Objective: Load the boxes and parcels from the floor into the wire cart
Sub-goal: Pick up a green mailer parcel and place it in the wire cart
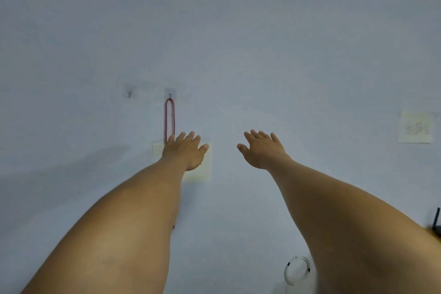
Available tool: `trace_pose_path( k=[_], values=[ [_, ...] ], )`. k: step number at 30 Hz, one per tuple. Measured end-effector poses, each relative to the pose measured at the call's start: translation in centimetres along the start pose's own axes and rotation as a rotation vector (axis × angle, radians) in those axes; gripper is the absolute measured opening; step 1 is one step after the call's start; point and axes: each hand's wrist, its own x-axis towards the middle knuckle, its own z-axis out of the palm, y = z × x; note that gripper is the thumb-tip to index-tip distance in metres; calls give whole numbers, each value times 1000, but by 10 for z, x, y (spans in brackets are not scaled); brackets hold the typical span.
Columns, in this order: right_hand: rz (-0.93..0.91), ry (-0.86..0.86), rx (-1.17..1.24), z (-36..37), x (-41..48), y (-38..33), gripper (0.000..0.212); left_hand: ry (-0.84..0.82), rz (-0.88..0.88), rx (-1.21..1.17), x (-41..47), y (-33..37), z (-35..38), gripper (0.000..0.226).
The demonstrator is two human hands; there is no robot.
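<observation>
Pale blue-grey wall [238,31], two adhesive hooks [129,94], red cord [170,117], dim light

Red cord [170,117] (looped), pale yellow paper [415,127], bluish-white wall [238,31].

Both bare arms extended forward; left hand [185,151] and right hand [261,150] empty, palms down, fingers spread.

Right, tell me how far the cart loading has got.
Nothing shows as done: no box, parcel or cart is in view, only a pale wall with a red loop on a hook. In hand: nothing, since the left hand and right hand are open and empty. How much loading is left cannot be judged.
</observation>
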Motion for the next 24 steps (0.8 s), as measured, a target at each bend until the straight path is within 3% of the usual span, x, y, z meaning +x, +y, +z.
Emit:
trace_pose_path(
  k=[6,14,19,24],
  values=[
    [4,-50,3,10,8,79,66,-22,-14,-11,8,73,18,66],
    [-82,-83,97,64,35,93,68,-77,-103,19,32,75,57,67],
    [-67,-164,131,137,42,97,68,-167,-107,-12,44,75,130,68],
    [-57,-341,191,255,22,90,67,-347,-124,-86,27,72,259,68]
  ],
)
